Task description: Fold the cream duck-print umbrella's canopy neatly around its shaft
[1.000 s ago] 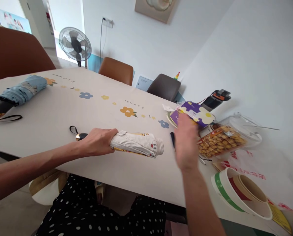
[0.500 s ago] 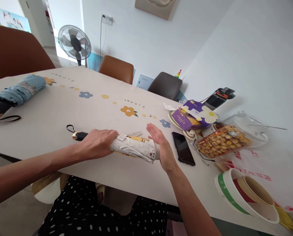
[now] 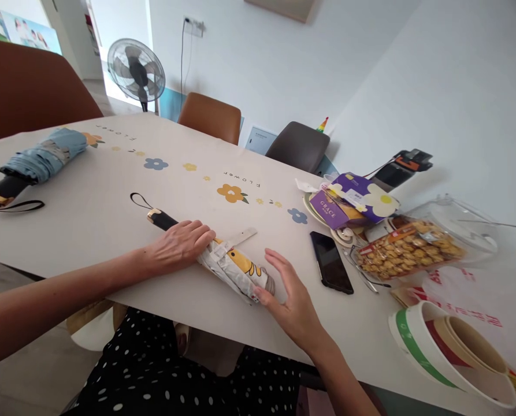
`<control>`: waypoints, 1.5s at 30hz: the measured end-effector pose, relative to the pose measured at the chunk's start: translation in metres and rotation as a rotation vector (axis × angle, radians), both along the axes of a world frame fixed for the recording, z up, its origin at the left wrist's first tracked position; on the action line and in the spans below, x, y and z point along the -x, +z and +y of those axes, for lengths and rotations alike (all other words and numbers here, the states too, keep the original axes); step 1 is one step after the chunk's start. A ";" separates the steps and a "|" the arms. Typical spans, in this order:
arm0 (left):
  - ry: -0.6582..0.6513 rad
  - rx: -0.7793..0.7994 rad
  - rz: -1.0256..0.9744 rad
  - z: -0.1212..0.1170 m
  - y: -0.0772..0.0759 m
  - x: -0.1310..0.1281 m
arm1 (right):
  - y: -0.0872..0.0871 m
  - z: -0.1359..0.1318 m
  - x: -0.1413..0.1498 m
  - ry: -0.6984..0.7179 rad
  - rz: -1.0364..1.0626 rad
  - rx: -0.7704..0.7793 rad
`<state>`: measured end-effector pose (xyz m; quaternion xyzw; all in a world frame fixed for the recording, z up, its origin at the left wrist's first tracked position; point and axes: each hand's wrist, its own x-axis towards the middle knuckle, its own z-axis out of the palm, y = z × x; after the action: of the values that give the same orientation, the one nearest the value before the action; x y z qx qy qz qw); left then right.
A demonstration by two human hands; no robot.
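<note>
A folded white umbrella [image 3: 236,271] with a yellow cartoon print lies slantwise on the table in front of me. Its black handle [image 3: 162,219] with a gold ring and wrist loop points to the far left. My left hand [image 3: 184,245] is closed over the umbrella where the handle meets the cloth. A pale closing strap [image 3: 241,236] sticks out from the cloth to the right. Around the umbrella's near right end, my right hand [image 3: 290,297] is open, fingers spread and curved; the thumb is close to the cloth, and whether it touches I cannot tell.
A folded blue umbrella [image 3: 52,155] rests at the left of the table [image 3: 153,199]. To the right are a black phone [image 3: 331,263], eyeglasses [image 3: 368,277], a purple box [image 3: 344,202], a snack jar [image 3: 414,248] and a white paper tub [image 3: 426,341]. Chairs and a fan [image 3: 136,70] stand beyond.
The white umbrella has turned, its right end now nearer me and its yellow print facing up. My right hand has come off the end, fingers spreading. My left hand still grips it.
</note>
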<state>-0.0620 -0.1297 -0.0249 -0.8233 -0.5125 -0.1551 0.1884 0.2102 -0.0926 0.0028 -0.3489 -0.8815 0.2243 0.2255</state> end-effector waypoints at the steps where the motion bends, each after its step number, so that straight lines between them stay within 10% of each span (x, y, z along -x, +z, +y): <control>1: -0.002 0.000 -0.003 0.001 -0.001 0.000 | -0.002 -0.002 -0.002 -0.015 0.005 -0.105; 10: 0.069 0.053 -0.002 0.003 0.000 -0.002 | 0.000 -0.031 0.020 0.010 -0.239 -0.696; 29: 0.173 0.226 -0.166 -0.005 0.019 0.000 | -0.001 0.024 0.085 0.154 -0.645 -0.461; 34: 0.159 0.494 -0.446 -0.023 0.036 0.018 | -0.005 0.022 0.085 0.172 -0.643 -0.519; 39: 0.446 0.515 -0.770 -0.012 0.033 0.018 | -0.014 0.021 0.084 0.172 -0.619 -0.644; 45: 0.369 0.656 -0.817 0.011 0.033 0.012 | -0.018 0.016 0.081 0.146 -0.572 -0.778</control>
<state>-0.0738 -0.1187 0.0084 -0.6083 -0.7011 -0.2585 -0.2677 0.1292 -0.0769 -0.0155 -0.2237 -0.9488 -0.2111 0.0717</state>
